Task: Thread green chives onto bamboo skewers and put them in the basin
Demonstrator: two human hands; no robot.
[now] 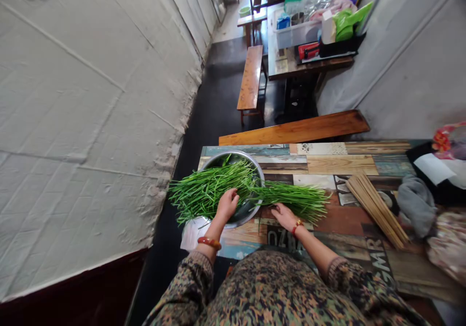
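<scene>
A heap of long green chives fills a round metal bowl and hangs over its left side. A second bunch of chives lies on the table to the right, its left ends reaching the bowl's rim. My left hand is over the front of the bowl, against the heap, its fingers curled together. What those fingers hold, if anything, is hidden. At the near left edge of the second bunch is my right hand, fingers bent and pressed together. Whether a stalk is between them is too small to tell.
Bamboo skewers lie on the patterned table, beside a grey cloth. A pale plastic bag is at the left edge. Beyond stand benches and another table with a plastic bin. A white wall runs along the left.
</scene>
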